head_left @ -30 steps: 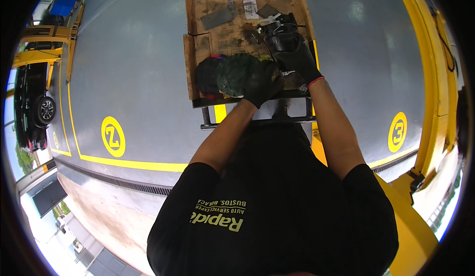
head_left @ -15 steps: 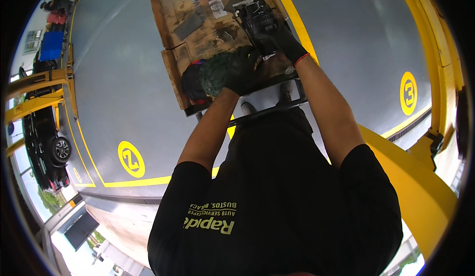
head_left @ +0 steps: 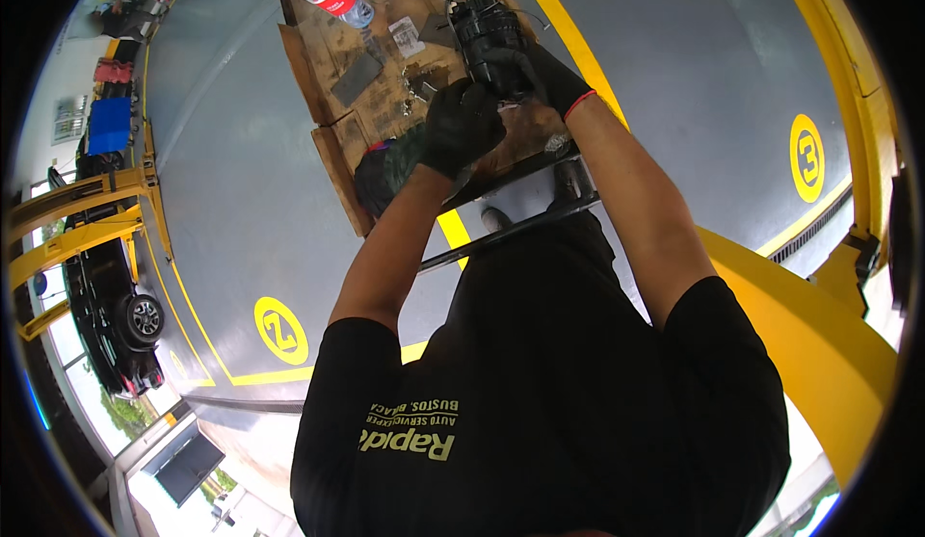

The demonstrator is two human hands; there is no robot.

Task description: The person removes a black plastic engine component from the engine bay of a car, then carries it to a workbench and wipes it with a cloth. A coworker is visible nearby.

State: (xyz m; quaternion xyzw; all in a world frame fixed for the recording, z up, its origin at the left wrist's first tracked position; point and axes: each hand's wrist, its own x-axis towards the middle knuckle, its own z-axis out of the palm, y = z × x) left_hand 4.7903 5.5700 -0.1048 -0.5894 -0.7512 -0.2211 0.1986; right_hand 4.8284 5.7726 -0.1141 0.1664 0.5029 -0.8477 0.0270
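I have the right grip (head_left: pixel 536 71) clamped on the black part (head_left: pixel 482 28), long axis pointing forward, far end leaning left; left grip (head_left: pixel 463 129), I can't tell.

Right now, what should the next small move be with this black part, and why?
I'd probably steady the black part with the right hand and ease the left toward its near end. The right hand's fingers lie across the part, and the left is close beside that end; I can't tell whether it touches.
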